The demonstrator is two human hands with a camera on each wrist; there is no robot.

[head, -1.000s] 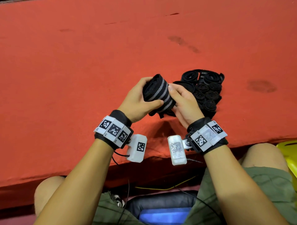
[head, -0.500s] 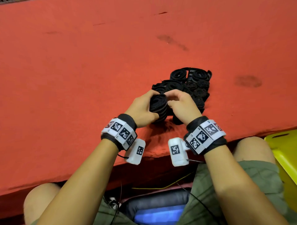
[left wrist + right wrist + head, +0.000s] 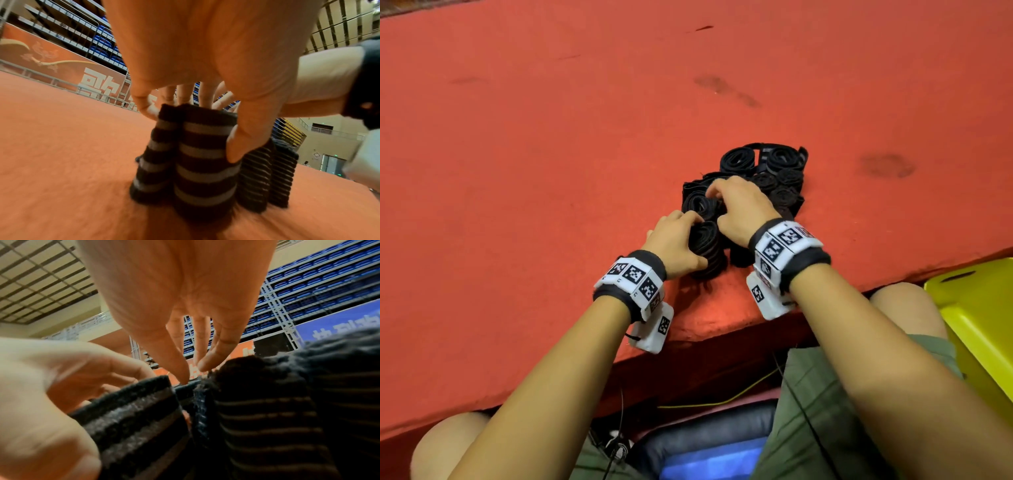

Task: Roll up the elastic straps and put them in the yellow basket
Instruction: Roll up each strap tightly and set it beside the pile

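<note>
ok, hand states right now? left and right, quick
Left hand: grips the striped rolled strap, standing on end on the red mat.
Right hand: fingers curled down onto the rolled straps; whether it grips one cannot be told.

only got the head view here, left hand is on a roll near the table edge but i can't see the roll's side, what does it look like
Observer: In the left wrist view the striped roll stands upright on the red table, wide grey bands on black, with the left hand gripping its top, thumb down its side.
Operator: and the rolls next to it, same pattern
Observer: No, the neighbouring rolls at its right carry thin, close stripes.
Operator: what's the right hand doing, its fingers are hidden from me
Observer: In the right wrist view the right hand reaches down with straight fingers; the tips touch the top edges of the rolls and grip nothing.
</note>
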